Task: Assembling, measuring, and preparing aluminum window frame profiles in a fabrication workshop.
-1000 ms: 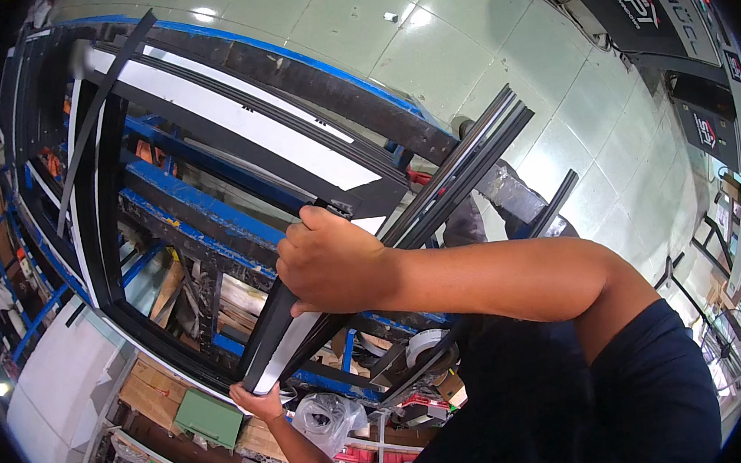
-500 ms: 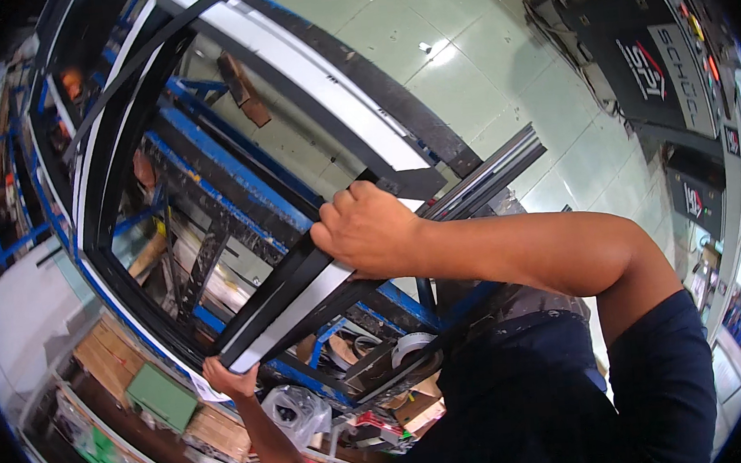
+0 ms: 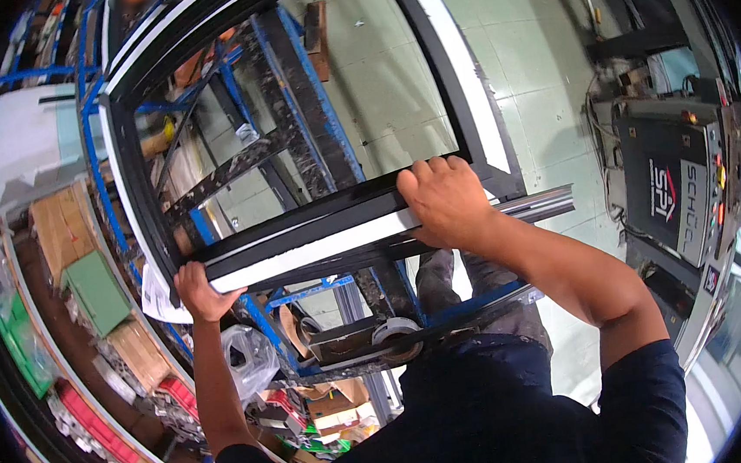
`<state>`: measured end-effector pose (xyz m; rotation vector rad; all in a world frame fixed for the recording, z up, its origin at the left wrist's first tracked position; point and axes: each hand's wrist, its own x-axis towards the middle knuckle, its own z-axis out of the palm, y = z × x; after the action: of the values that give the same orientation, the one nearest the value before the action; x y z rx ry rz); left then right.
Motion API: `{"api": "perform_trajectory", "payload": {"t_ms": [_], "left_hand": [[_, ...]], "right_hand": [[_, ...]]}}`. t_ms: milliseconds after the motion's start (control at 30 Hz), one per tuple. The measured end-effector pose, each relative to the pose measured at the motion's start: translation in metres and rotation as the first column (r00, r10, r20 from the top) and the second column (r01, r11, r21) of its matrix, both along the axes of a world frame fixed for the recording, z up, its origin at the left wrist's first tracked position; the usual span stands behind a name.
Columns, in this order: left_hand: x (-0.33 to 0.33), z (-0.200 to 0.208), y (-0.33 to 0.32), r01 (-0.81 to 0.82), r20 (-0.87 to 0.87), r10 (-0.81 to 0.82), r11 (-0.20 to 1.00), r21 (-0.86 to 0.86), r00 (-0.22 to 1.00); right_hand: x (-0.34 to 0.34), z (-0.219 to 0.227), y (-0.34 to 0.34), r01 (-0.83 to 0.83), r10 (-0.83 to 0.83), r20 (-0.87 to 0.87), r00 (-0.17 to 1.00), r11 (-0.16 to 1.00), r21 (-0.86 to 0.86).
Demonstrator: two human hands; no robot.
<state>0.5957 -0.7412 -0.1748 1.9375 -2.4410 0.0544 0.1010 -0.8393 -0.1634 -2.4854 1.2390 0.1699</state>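
Note:
A large rectangular window or door frame (image 3: pixel 328 243), black with white strips, lies across a blue steel work stand (image 3: pixel 327 139). My left hand (image 3: pixel 205 291) grips the left end of its near rail, with the thumb over the white strip. Close to the near right corner, my right hand (image 3: pixel 448 199) is wrapped over the same rail from above. Part of the rail is hidden under the fingers. Beside my right hand, the end of a dark metal profile (image 3: pixel 547 206) sticks out to the right. A white sheet of paper (image 3: pixel 161 298) hangs next to my left hand.
On the left, shelving holds a green box (image 3: pixel 98 292) and cardboard cartons (image 3: pixel 61 225). A clear plastic bag (image 3: pixel 252 358) and a tape roll (image 3: pixel 396 341) are at the stand's near side. A dark machine cabinet (image 3: pixel 658 174) stands right, past the tiled floor (image 3: pixel 543 100).
The whole view has turned, so the near rail now runs more level across it. Both hands keep their grip on that rail, and my left forearm shows more fully.

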Motion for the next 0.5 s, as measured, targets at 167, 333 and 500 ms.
{"api": "perform_trajectory", "payload": {"t_ms": [167,333,500], "left_hand": [[0.005,-0.001,0.006,-0.054,0.040,0.054,0.998,-0.015,0.998],[-0.001,0.007,-0.001,-0.027,0.019,0.027,1.000,-0.015,0.999],[0.002,0.009,-0.001,-0.040,0.006,0.040,0.999,-0.003,0.999]], "right_hand": [[0.000,0.000,0.009,0.018,-0.015,0.030,0.999,0.994,-0.107],[0.004,0.004,0.002,0.004,-0.004,-0.029,1.000,1.000,0.000],[0.011,0.008,-0.002,0.012,-0.003,-0.106,0.994,0.996,0.084]]}}
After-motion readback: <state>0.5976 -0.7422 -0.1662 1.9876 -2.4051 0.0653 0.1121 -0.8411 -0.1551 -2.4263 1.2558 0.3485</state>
